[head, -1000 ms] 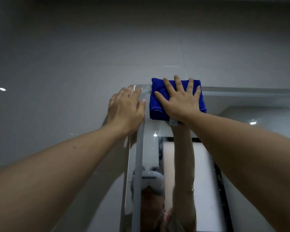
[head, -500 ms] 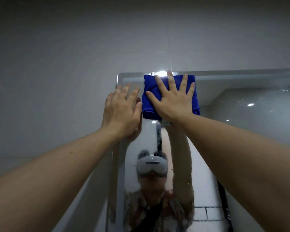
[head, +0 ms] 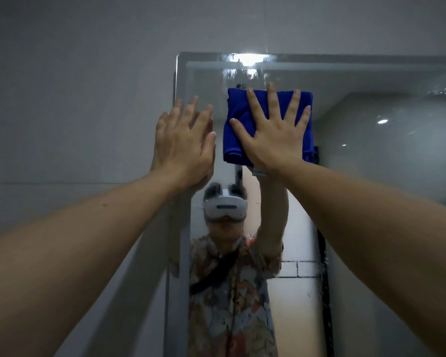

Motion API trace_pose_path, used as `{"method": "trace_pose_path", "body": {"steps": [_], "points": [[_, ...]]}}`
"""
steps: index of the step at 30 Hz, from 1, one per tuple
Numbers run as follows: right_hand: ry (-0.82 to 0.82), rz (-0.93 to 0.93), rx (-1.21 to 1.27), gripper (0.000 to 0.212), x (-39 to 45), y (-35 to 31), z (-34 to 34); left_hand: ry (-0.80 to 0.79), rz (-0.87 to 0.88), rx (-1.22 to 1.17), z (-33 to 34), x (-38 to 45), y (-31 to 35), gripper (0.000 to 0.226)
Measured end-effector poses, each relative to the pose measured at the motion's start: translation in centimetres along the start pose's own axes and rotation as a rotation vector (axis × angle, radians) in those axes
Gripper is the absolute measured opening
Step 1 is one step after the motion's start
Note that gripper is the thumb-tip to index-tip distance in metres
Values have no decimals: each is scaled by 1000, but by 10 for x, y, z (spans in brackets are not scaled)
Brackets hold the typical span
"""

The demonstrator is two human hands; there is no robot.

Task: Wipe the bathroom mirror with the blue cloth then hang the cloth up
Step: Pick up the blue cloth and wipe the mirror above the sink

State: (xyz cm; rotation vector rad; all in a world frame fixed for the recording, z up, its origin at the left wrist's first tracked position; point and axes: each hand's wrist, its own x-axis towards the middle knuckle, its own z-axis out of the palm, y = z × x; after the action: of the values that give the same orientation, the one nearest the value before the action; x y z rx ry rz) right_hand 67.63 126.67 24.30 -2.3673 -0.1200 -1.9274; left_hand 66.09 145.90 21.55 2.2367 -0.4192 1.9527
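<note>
Up high, right hand (head: 273, 135) fingers spread, pressing cloth (head: 236, 132) flat on mirror (head: 371, 163) | left hand (head: 183, 148) flat, fingers together, at mirror's left edge

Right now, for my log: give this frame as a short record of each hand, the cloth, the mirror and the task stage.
right hand: right hand, fingers spread flat, presses the blue cloth on the glass
left hand: left hand, open, flat at the mirror's left edge
cloth: folded, near the top left corner
mirror: mirror, wet streaks above the cloth
stage: wiping; cloth not yet hung
</note>
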Motion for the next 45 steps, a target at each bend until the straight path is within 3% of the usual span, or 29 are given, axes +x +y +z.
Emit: {"method": "trace_pose_path", "body": {"steps": [20, 32, 45], "points": [[-61, 53, -13, 83, -98, 9, 16, -122, 50, 46, 18, -89, 21, 60], [-98, 60, -2, 83, -152, 12, 23, -194, 1, 20, 16, -94, 27, 59], [-103, 31, -47, 82, -267, 23, 44, -200, -19, 58, 24, -115, 36, 60]]}}
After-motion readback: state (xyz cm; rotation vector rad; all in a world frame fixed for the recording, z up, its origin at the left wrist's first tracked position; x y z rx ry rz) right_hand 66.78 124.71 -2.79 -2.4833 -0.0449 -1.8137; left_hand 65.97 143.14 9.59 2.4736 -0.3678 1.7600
